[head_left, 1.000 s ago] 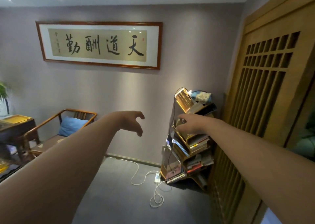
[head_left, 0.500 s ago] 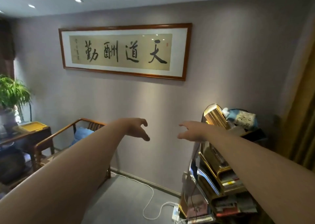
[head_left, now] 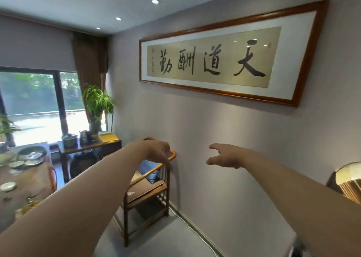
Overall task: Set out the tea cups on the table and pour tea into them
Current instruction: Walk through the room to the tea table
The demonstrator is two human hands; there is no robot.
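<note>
Left hand (head_left: 157, 152), right hand (head_left: 224, 157) released, empty; tea cups (head_left: 7, 186) on table (head_left: 23, 190) far left.

The chair (head_left: 145, 186) stands against the wall, below the left end of the framed calligraphy (head_left: 220, 65). Left of the chair is a side table (head_left: 91, 149) bearing a plant (head_left: 97, 104); farther left, the tabletop (head_left: 25, 180) carries dishes (head_left: 29, 155).

Cut off, covered and blurred at the edges of the head view

The bench (head_left: 37, 180) runs off the left edge, its dishes (head_left: 29, 157) smeared and too small to tell cups from saucers; the left forearm covers its near corner and part of the chair (head_left: 148, 186); the lamp (head_left: 349, 180) is cut by the right edge
</note>
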